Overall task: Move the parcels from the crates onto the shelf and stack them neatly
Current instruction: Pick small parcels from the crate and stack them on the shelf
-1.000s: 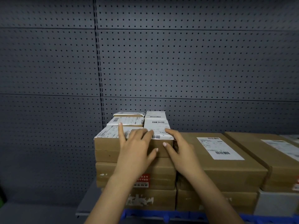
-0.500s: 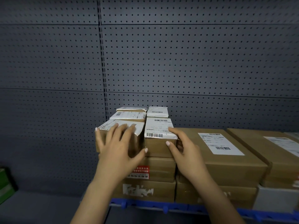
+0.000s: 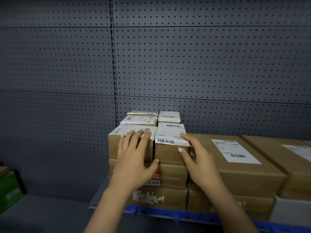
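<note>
Cardboard on cardboard up here: two small parcels sit side by side on top of the stack [image 3: 168, 175] at the left end of the shelf [image 3: 168, 214], and both hands are on them. The left hand [image 3: 134, 158] lies flat against the near face of the left parcel [image 3: 116, 145], with straight fingers reaching over its top edge, pressing and not grasping. The right hand [image 3: 196, 158] holds the right parcel [image 3: 168, 153] at its near right corner, thumb on the near face, forefinger along the top edge, the other fingers curled round the right side. So that parcel lies just left of its grip, long axis running near to far toward the pegboard [image 3: 202, 64]. A thin dark seam shows between the two parcels. I'd say squaring up is the job now: a nudge left from the right hand closes that seam, with the left palm as the stop. Two more parcels [image 3: 139, 119] sit just behind, so there's little room to push far. The long box [image 3: 235, 165] lies just right of the right hand.
</note>
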